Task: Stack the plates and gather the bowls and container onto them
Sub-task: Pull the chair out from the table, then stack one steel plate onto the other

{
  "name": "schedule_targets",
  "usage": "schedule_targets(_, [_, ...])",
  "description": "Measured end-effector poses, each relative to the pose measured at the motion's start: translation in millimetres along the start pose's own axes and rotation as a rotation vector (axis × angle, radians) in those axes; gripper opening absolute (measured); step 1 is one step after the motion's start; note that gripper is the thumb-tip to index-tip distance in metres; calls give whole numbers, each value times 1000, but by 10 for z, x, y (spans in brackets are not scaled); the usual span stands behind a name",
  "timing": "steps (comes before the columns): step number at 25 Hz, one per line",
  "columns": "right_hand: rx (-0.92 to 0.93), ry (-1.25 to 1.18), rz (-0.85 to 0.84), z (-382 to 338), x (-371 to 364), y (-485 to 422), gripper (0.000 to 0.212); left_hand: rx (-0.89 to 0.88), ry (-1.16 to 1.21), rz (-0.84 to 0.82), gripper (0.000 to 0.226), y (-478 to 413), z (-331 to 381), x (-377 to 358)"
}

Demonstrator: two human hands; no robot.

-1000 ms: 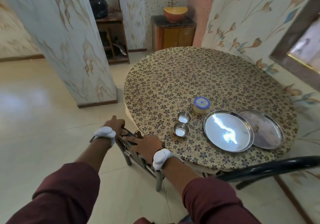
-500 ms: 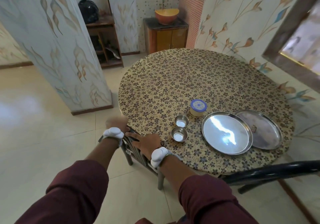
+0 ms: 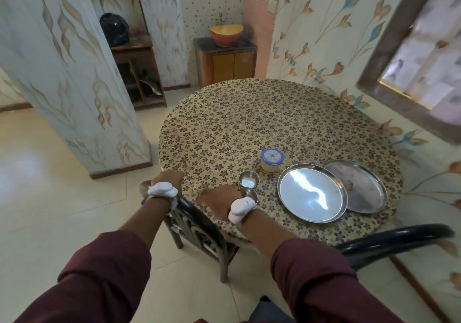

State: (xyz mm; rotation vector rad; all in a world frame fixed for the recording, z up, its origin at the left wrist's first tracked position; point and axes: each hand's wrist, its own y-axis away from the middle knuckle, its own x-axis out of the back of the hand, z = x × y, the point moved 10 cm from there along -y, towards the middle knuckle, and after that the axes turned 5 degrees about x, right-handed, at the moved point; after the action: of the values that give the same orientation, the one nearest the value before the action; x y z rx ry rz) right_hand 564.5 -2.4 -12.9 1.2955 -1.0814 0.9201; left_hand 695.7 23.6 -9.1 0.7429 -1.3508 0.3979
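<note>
Two steel plates lie at the table's near right. The shiny near plate (image 3: pixel 311 192) overlaps the rim of the duller far plate (image 3: pixel 364 188). To their left stand two small steel bowls, the far bowl (image 3: pixel 248 180) and the near bowl (image 3: pixel 250 193), which is partly hidden behind my right wrist. A small container with a blue lid (image 3: pixel 272 159) stands behind the bowls. My right hand (image 3: pixel 218 201) lies flat, palm down, on the table edge beside the near bowl. My left hand (image 3: pixel 167 179) is at the table's left rim with its fingers curled out of sight.
The round table (image 3: pixel 249 123) has a flowered cloth. A dark chair (image 3: pixel 199 230) is tucked under its near edge below my hands. A second chair's curved back (image 3: pixel 394 240) is at the right. A pillar (image 3: pixel 74 85) stands to the left and a wall runs close on the right.
Both hands moved forward from the chair back to the table edge, and the chair slid further under the table. My right wrist now covers part of the near bowl.
</note>
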Motion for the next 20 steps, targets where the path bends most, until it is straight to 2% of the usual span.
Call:
schedule_targets(3, [-92,1,-34,613,-172,335,43,-86,111,-50,23,-34,661,31])
schedule_targets(7, [-255,-74,-62,1422,-414,734,15,-185,194,-114,26,-23,1660,-154])
schedule_targets(9, [-283,-122,-22,1793,-498,886,16,-233,154,-188,25,-134,2101,-387])
schedule_targets(11, [-296,-137,-3,2160,-638,1046,23,-217,144,-249,20,-270,2440,-619])
schedule_targets(16, [-403,-245,-12,3295,-1217,1640,28,-111,239,-404,33,-436,3303,-1111])
schedule_targets(17, [-450,-277,-13,3502,-1331,1791,30,-92,272,-432,39,-405,3447,-1161])
schedule_targets(19, [-571,-322,-15,3977,-1560,2128,35,-27,326,-467,78,-361,3723,-1306])
schedule_targets(20, [-643,-336,-8,4180,-1657,2268,37,45,335,-482,86,-336,3765,-1391])
